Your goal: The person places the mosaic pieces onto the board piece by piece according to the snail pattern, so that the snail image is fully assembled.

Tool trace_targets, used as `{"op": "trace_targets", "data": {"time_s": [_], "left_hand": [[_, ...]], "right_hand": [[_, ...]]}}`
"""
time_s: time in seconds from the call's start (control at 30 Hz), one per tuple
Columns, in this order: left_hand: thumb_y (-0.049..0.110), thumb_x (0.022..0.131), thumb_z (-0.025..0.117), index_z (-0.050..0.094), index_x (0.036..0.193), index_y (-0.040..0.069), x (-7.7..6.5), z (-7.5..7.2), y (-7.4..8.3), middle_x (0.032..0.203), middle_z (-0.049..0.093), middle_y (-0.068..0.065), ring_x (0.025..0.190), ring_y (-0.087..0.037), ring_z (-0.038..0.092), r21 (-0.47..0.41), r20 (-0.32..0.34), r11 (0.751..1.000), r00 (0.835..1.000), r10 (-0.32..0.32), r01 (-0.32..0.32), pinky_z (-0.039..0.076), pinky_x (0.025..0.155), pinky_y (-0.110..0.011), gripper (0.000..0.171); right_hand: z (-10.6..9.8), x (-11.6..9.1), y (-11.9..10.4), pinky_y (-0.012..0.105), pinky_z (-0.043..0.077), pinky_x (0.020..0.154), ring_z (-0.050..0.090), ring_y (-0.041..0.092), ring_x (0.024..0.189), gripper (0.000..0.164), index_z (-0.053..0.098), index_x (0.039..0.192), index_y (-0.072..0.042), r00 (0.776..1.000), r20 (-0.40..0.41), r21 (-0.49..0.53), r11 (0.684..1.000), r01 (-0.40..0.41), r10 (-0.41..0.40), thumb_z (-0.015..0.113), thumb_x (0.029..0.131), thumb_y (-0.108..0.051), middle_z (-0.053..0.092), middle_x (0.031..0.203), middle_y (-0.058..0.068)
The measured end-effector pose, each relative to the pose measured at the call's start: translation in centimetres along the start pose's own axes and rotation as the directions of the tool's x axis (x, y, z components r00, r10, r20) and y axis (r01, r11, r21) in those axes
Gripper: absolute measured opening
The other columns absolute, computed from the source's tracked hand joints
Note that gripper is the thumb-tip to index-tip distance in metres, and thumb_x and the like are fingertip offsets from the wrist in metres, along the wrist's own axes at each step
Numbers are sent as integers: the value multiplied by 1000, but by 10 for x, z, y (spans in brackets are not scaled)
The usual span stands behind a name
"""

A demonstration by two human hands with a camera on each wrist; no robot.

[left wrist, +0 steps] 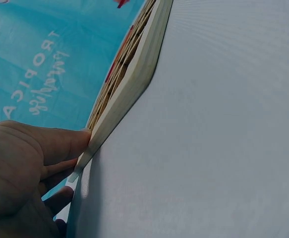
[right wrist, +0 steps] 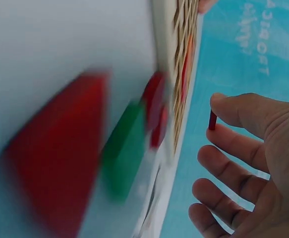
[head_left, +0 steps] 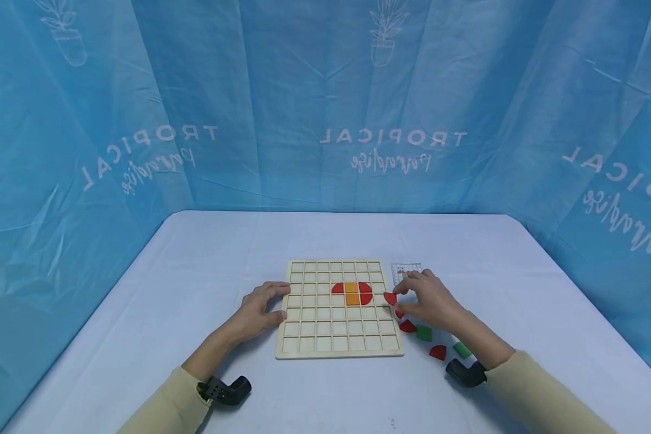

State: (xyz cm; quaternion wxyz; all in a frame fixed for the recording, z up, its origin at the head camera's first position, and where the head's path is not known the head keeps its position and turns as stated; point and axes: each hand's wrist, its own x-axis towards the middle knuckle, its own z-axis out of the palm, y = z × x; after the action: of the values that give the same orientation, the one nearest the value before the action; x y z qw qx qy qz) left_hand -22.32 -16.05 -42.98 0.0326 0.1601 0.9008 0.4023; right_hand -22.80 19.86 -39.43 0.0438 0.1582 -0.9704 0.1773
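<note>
A square wooden grid board [head_left: 308,344] lies on the table. Within its grid sit two orange squares [head_left: 352,299] and red quarter-round pieces [head_left: 366,299] on either side of them. The left hand [head_left: 257,313] rests at the board's left edge, thumb and fingertips touching the rim; its wrist view shows the thumb [left wrist: 67,145] straight against the wood. Thumb and index finger of the right hand [head_left: 431,301] pinch a red quarter-round piece [right wrist: 212,120] over the board's right edge. Its other fingers are spread, holding nothing.
To the right of the board lie loose red pieces [head_left: 438,352] and green pieces [head_left: 424,333], some under the right forearm. A printed card [head_left: 405,267] lies by the board's upper right corner, partly behind the right hand. Blue curtains [head_left: 325,90] surround the white table [head_left: 228,241].
</note>
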Motion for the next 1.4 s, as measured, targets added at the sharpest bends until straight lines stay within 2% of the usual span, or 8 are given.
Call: {"op": "trace_targets", "data": {"time_s": [0.13,0.3,0.63,0.87,1.4], "left_hand": [[10,85,65,52,131,3,0,0,1,144,44,-9,140,-36,29,3,3,1000,1000,3,-3,11,114,-59,49],[10,85,65,52,131,3,0,0,0,144,43,-10,140,-36,28,-2,7,1000,1000,14,-14,10,113,-59,49],[10,85,65,52,131,3,0,1,-2,143,44,-10,139,-37,30,18,0,999,1000,27,-27,13,113,-59,49],[10,85,65,51,132,4,0,0,-2,144,44,-9,140,-36,29,8,0,1000,1000,13,-13,11,113,-59,49],[10,84,65,51,132,3,0,0,-2,144,44,-9,140,-35,29,8,-5,1000,1000,8,-8,12,113,-57,50]], "right_hand": [[7,13,-21,37,46,79,48,18,99,21,73,96,-20,998,16,0,998,57,-57,76,76,-25,65,103,-1],[17,27,-44,33,44,78,48,15,95,20,73,95,-21,993,24,6,993,117,-117,76,76,-26,65,101,-4],[37,47,-62,30,39,73,45,14,84,18,74,93,-17,975,37,58,974,217,-219,76,76,-24,65,92,-4],[43,50,-66,28,36,68,41,14,81,22,73,93,-18,976,66,-5,978,207,-207,78,76,-30,62,90,-3],[45,49,-67,29,38,71,44,15,85,25,73,97,-18,985,17,-47,984,173,-172,77,76,-31,64,95,-2]]}}
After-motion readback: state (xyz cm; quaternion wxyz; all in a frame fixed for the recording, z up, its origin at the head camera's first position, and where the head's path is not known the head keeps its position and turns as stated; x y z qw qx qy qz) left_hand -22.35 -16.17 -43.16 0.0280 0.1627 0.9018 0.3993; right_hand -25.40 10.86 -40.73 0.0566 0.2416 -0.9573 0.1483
